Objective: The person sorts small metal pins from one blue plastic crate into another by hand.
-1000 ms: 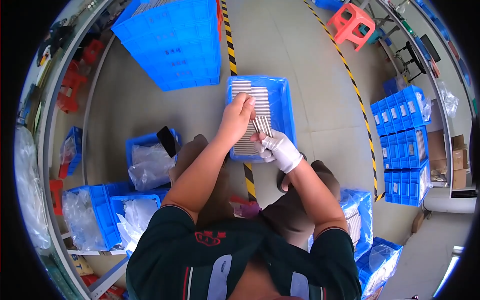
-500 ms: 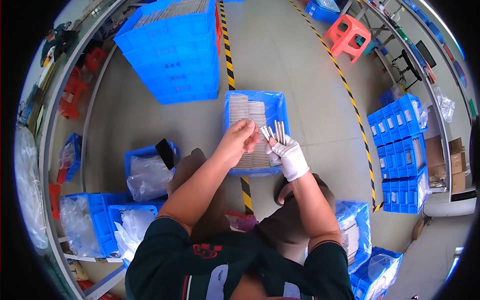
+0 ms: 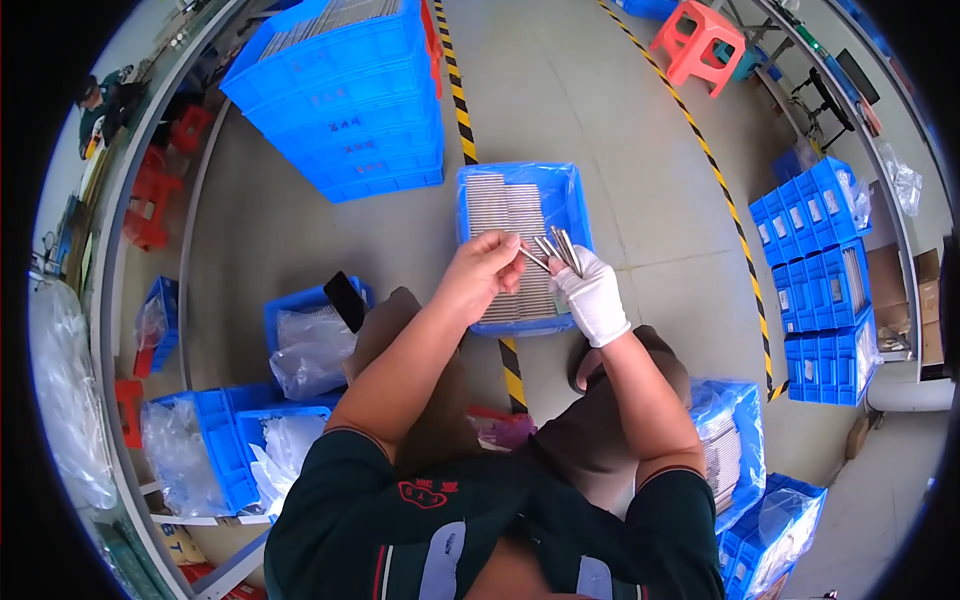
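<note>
My bare left hand is pinched closed at the end of a slim silvery metal rod, which slants toward my other hand. Several similar metal rods stick up in a fanned bundle from my right hand, which wears a white glove and is closed around them. Both hands are over a blue bin lined with clear plastic. Inside it, rows of stacked metal rods fill the left and middle, partly hidden by my hands.
A tall stack of blue crates stands ahead on the left, topped with rods. Smaller blue crates are piled at the right. Beside my left leg, a dark phone rests on a plastic-covered bin. A red stool stands far right.
The view has shifted slightly. My left fingers now meet the end of one rod, which has tilted out from the bundle in my right hand.
</note>
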A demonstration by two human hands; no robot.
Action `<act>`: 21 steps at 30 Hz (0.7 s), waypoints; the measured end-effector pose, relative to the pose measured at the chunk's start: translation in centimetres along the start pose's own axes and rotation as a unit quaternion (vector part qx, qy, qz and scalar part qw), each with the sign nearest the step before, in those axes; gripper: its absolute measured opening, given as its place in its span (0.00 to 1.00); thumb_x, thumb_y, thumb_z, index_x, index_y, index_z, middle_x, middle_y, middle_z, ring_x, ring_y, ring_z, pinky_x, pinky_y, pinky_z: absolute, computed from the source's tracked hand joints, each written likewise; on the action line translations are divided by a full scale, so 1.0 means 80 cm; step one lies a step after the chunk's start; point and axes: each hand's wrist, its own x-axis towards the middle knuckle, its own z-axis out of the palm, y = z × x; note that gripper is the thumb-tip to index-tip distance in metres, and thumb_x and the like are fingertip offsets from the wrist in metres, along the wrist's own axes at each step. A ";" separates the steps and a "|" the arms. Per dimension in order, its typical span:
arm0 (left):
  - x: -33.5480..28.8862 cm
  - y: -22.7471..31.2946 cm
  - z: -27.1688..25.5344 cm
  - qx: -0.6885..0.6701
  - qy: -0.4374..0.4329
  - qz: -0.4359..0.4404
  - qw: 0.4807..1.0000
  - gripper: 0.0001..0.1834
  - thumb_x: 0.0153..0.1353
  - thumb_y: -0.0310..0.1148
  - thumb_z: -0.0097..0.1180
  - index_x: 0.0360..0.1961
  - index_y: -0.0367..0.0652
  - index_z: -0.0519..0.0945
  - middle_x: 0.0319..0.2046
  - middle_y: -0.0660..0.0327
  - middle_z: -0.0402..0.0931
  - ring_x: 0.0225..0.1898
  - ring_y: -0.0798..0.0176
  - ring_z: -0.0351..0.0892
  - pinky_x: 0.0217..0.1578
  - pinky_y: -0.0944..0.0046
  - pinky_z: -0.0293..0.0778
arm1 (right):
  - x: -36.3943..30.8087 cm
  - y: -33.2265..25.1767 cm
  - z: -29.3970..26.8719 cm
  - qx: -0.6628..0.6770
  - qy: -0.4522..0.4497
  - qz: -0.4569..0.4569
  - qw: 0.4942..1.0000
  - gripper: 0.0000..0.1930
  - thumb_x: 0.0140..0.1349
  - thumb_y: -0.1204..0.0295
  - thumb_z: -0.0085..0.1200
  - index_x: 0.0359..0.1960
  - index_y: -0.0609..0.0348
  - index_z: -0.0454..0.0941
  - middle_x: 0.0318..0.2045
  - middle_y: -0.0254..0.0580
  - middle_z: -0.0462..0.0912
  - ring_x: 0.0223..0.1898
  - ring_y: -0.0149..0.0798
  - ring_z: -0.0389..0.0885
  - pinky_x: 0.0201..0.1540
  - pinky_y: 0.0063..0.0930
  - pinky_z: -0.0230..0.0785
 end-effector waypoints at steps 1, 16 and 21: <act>0.000 0.000 -0.001 0.002 -0.001 -0.001 1.000 0.09 0.60 0.36 0.47 0.31 0.40 0.71 0.20 0.65 0.67 0.19 0.73 0.62 0.22 0.70 0.62 | 0.000 -0.001 0.001 -0.007 0.005 -0.019 1.000 0.05 0.57 0.73 0.49 0.32 0.61 0.74 0.17 0.29 0.70 0.21 0.21 0.63 0.23 0.17 0.58; -0.002 0.006 -0.005 0.181 0.066 0.058 0.980 0.09 0.56 0.33 0.53 0.31 0.37 0.76 0.23 0.65 0.72 0.22 0.75 0.66 0.24 0.76 0.64 | 0.002 -0.009 -0.002 -0.016 -0.009 -0.039 0.999 0.05 0.57 0.73 0.48 0.30 0.62 0.73 0.16 0.26 0.67 0.18 0.20 0.61 0.21 0.16 0.56; -0.002 0.009 0.000 0.149 0.085 0.099 0.980 0.10 0.55 0.34 0.53 0.30 0.37 0.76 0.23 0.66 0.72 0.25 0.77 0.65 0.29 0.76 0.62 | -0.001 -0.006 -0.004 0.007 -0.064 0.014 0.998 0.08 0.57 0.72 0.49 0.34 0.63 0.74 0.15 0.28 0.67 0.18 0.21 0.62 0.21 0.17 0.56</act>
